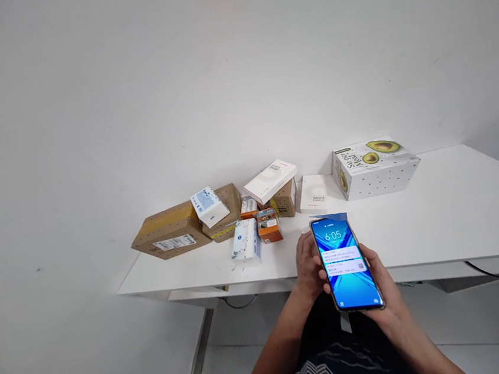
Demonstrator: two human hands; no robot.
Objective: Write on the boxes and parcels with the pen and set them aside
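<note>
A smartphone (351,283) with a lit blue lock screen reading 6:05 is held upright, tilted slightly, above the table's front edge. My right hand (384,283) is wrapped round it from behind, its fingertips showing at the phone's left edge. Just left of the phone is my left hand (307,267), its fingers curled and partly hidden behind the phone. A small pale edge shows at its fingertips, too little to name. Beyond the hands, a white power bank box (312,194) lies on the white table (440,220).
Two brown cartons (169,228) are at the table's left, one bearing a white tissue pack (209,206). Near them are a floral tissue pack (245,241), orange boxes (269,225) and another white box (271,180) resting on a carton. An avocado-printed box (374,165) stands by the wall.
</note>
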